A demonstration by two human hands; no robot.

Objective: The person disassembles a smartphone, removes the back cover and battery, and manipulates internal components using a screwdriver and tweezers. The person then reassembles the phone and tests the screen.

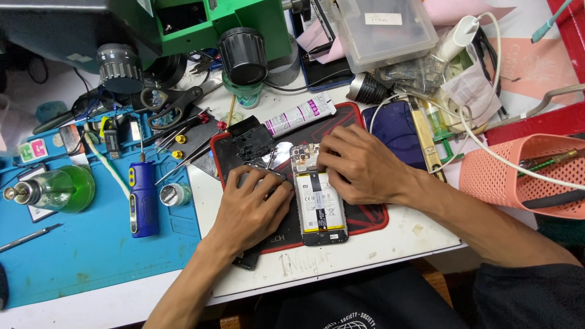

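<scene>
The opened phone is laid on a black mat with a red edge, its top end covered by the right hand, whose fingertips are pressed down there; whether anything is pinched cannot be told. The left hand is laid flat with fingers spread beside the phone, over a dark part that is mostly hidden. A white label with a yellow strip is seen on the battery. A white tube with a purple band is placed above the mat. The clear plastic box carries a small white label. A blue screwdriver is laid on the blue mat.
</scene>
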